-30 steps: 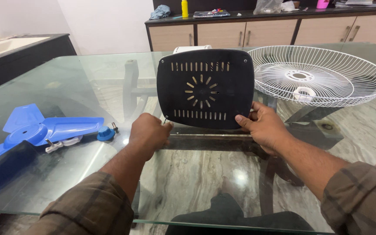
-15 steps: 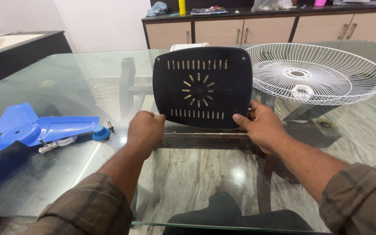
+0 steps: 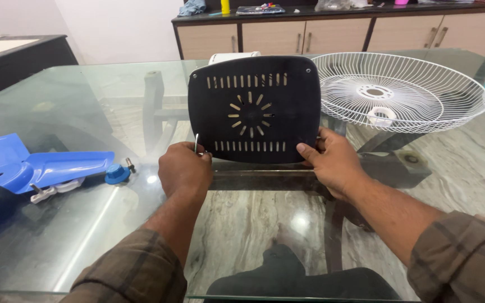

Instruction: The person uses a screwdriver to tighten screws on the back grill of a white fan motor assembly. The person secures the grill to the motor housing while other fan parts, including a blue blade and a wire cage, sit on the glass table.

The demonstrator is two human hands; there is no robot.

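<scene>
The glass table (image 3: 85, 101) carries everything. A white grille (image 3: 399, 92) lies toward its far right edge, a blue blade (image 3: 35, 168) at its left edge. I hold the black plate (image 3: 254, 109) upright mid-table: my right hand (image 3: 332, 163) grips its lower right corner, thumb in front. My left hand (image 3: 183, 168), at its lower left corner, pinches a small screw (image 3: 196, 143).
</scene>
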